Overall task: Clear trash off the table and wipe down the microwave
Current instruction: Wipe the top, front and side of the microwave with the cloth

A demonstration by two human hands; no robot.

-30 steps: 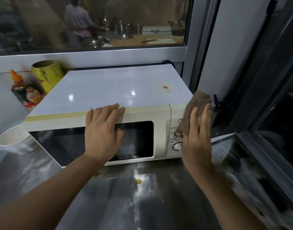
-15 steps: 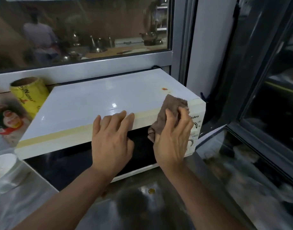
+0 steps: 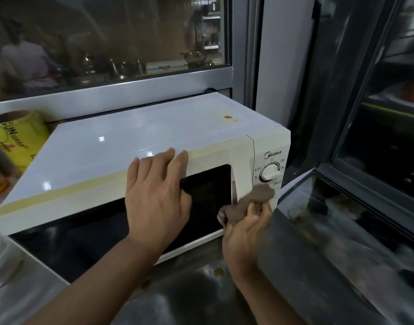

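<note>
Dim indoor light; small glare spots dot the glossy white microwave top. Left edge and lower right blur heavily, and wide-angle distortion bends the grey window frame.

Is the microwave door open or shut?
Shut. The microwave door sits flush with the control panel, and the left hand rests flat against it.

My left hand lies flat and spread, palm down, fingertips curled over the upper front edge of the microwave and the heel pressed against its door. The left forearm runs in bare from the lower left. My right hand sits lower and to the right, its grip bunched tight around a brown cloth, knuckles toward me, thumb side up. That wrist bends slightly, the forearm rising from the bottom edge.
</note>
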